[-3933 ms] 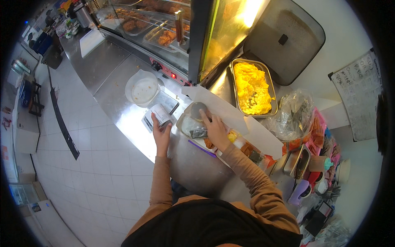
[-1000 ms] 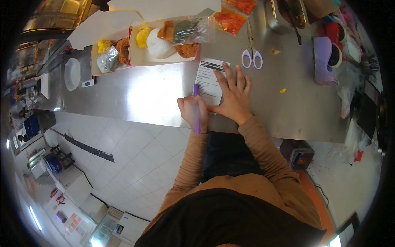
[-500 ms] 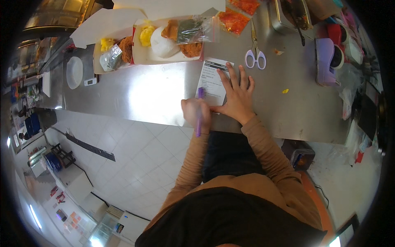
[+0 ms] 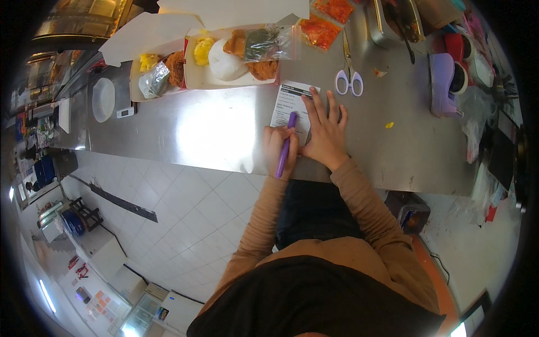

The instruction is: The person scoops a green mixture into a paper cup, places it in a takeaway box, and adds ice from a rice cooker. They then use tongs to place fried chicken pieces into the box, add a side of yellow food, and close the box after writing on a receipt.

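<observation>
In my left hand [image 4: 279, 147] I grip a purple marker [image 4: 286, 149], its upper end leaning toward me. The other end of the marker is over a printed paper slip [image 4: 288, 101] lying on the steel counter [image 4: 151, 130]. Fingers spread, my right hand [image 4: 327, 131] rests flat on the slip's right edge and the steel beside it. Part of the slip's lower half is hidden behind my hands.
Beyond the slip stand open boxes [image 4: 233, 86] with rice, fried pieces and yellow food. Scissors [image 4: 349, 83], red sauce packets [image 4: 320, 32], a metal container [image 4: 387, 36] and a purple tape dispenser [image 4: 443, 87] lie to the right. A small digital device [image 4: 126, 112] sits at left.
My left hand, with the purple marker, has shifted right toward my right hand, and the marker now tilts more. My right hand stays almost in place on the slip.
</observation>
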Action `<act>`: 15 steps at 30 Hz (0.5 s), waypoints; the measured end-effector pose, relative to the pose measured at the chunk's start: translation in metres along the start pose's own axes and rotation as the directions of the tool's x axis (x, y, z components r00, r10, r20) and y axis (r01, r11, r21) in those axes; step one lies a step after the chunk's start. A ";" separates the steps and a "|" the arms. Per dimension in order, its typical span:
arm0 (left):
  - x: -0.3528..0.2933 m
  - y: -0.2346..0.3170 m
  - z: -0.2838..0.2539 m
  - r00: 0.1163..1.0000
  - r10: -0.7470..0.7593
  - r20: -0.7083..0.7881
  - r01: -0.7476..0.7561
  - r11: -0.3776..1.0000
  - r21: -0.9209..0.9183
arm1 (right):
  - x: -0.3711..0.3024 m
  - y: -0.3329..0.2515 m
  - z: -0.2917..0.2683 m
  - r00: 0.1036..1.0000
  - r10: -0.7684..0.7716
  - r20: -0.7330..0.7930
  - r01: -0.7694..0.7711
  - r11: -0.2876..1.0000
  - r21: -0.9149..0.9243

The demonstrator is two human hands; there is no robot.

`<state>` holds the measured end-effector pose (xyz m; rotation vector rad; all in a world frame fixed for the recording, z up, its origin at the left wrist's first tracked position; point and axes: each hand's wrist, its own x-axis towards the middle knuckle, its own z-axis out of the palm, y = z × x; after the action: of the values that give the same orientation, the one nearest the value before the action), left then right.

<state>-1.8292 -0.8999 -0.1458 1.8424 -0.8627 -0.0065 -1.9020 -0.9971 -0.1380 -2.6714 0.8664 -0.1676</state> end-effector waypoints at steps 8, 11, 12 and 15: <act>-0.021 -0.022 -0.013 0.915 -0.320 -0.247 0.241 0.922 -0.302 | 0.003 -0.001 -0.005 1.000 -0.029 -0.008 0.030 0.993 0.111; -0.023 -0.020 -0.017 0.925 -0.309 -0.223 0.255 0.937 -0.240 | 0.001 -0.003 -0.005 1.000 0.006 0.026 -0.007 0.997 0.076; -0.020 -0.013 -0.018 0.915 -0.342 -0.214 0.281 0.921 -0.270 | 0.001 -0.004 -0.005 0.999 0.007 0.032 -0.009 0.997 0.077; -0.016 -0.008 -0.018 0.906 -0.366 -0.211 0.275 0.891 -0.362 | 0.002 -0.005 -0.007 0.999 0.009 0.042 -0.012 0.997 0.074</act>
<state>-1.8297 -0.8756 -0.1499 1.6052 -0.3274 -0.0971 -1.8989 -0.9965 -0.1296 -2.5921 0.8443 -0.1383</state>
